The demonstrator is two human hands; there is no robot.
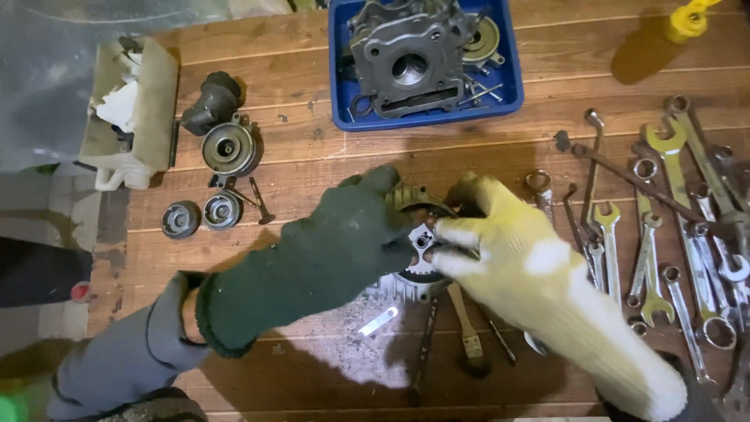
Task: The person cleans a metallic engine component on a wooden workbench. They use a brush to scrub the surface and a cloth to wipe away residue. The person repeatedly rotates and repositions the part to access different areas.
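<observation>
Gripping toothed gear (418, 270) — left hand (336, 250), right hand (500, 250), fingers closed on it, wrenches (672, 227) near.

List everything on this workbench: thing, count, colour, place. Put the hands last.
Toothed gear assembly: one, silver-grey, centre, between both hands.
Blue tray: one, top centre, holding a grey engine casting.
Wrenches: many, steel, spread at right.
Round metal parts: several, grey, left of centre.
Off-white plastic housing: one, far left.
Brush: one, wooden handle, bottom centre.
Yellow bottle: one, top right.
Wooden table: brown.
Left hand: dark green glove, on the gear.
Right hand: yellow-white glove, on the gear.
</observation>
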